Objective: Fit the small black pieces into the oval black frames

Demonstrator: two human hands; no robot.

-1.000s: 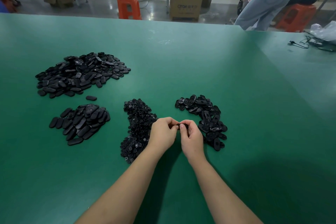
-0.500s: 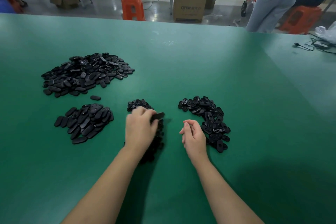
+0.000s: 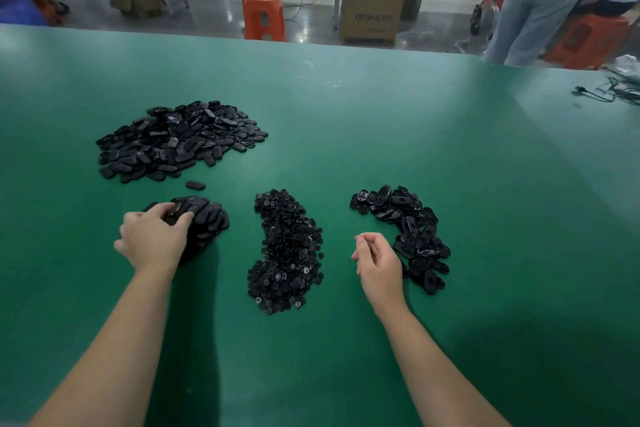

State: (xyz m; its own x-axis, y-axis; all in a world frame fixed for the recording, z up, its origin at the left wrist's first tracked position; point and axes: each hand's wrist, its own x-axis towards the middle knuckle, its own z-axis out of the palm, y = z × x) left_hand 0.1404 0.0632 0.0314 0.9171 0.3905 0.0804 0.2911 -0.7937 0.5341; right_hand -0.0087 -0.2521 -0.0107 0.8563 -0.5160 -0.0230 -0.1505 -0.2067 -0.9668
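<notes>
On the green table (image 3: 363,121), a heap of small black pieces (image 3: 287,253) lies between my hands. To its right is a pile of open oval black frames (image 3: 408,229). My right hand (image 3: 377,263) rests beside that pile, its fingers loosely curled with nothing in them. At the near left, my left hand (image 3: 156,236) sits on a small pile of closed oval parts (image 3: 207,218) and grips one oval frame (image 3: 176,210) between thumb and fingers. Part of this pile is hidden under the hand.
A large heap of black oval parts (image 3: 180,139) lies at the back left, with a single oval (image 3: 195,185) just in front of it. Black cables (image 3: 609,90) trail at the far right. Beyond the table are an orange stool (image 3: 263,15), a cardboard box (image 3: 372,7) and a standing person (image 3: 540,0).
My hands were together working one frame in the middle. The left hand then carried the oval leftward to the near-left pile, and the right hand dropped back beside the frame pile holding nothing.
</notes>
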